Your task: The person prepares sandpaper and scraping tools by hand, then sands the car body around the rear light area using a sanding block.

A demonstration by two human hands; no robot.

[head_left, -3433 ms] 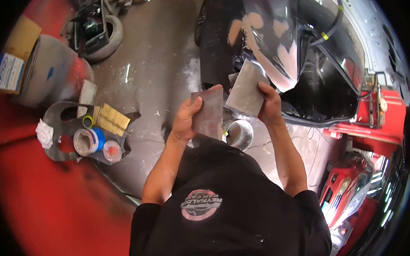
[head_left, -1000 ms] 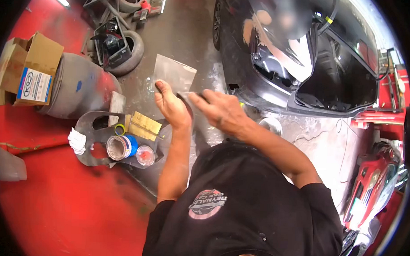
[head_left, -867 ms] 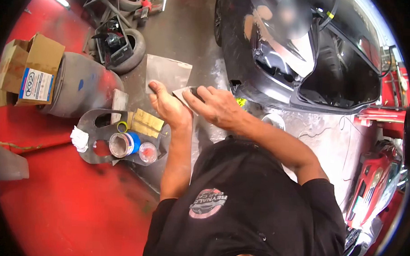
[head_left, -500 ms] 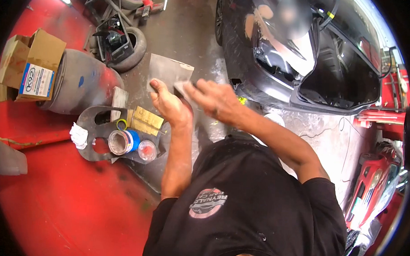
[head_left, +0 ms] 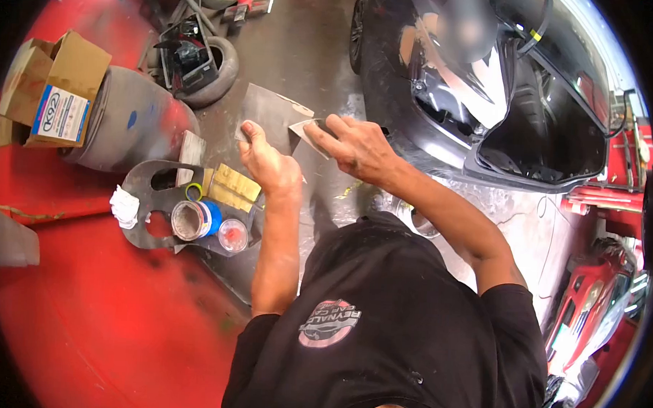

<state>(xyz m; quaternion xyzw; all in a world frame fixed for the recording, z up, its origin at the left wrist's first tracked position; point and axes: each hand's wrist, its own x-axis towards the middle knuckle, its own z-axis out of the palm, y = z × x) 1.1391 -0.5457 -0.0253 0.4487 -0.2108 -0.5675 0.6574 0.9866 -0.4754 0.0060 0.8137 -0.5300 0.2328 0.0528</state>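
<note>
My left hand [head_left: 269,159] is closed on a flat grey sheet [head_left: 272,108], thumb on top, the fingers beneath mostly hidden. Over the sheet's right edge, my right hand [head_left: 357,149] pinches a small pale-faced piece [head_left: 316,142] with a dark edge, tilted toward the sheet. Whether the piece touches the sheet I cannot tell. Left of my left forearm, a grey panel [head_left: 137,177] bears an open tub [head_left: 191,221] with a blue side, a round lid [head_left: 233,235] with a red smear, yellow pads [head_left: 232,188], a green tape ring [head_left: 194,192] and a crumpled white cloth [head_left: 124,207].
A dark car [head_left: 395,106] with pale patches on its front stands ahead to the right. An open cardboard box [head_left: 75,76] and a grey drum [head_left: 132,118] are at the left, old tyres [head_left: 223,71] behind. A bucket [head_left: 416,220] stands near my right forearm.
Since the earliest frame, both hands have moved left, and my right hand now grips the small piece. In the last half second, that piece has shifted right toward the sheet's edge.
</note>
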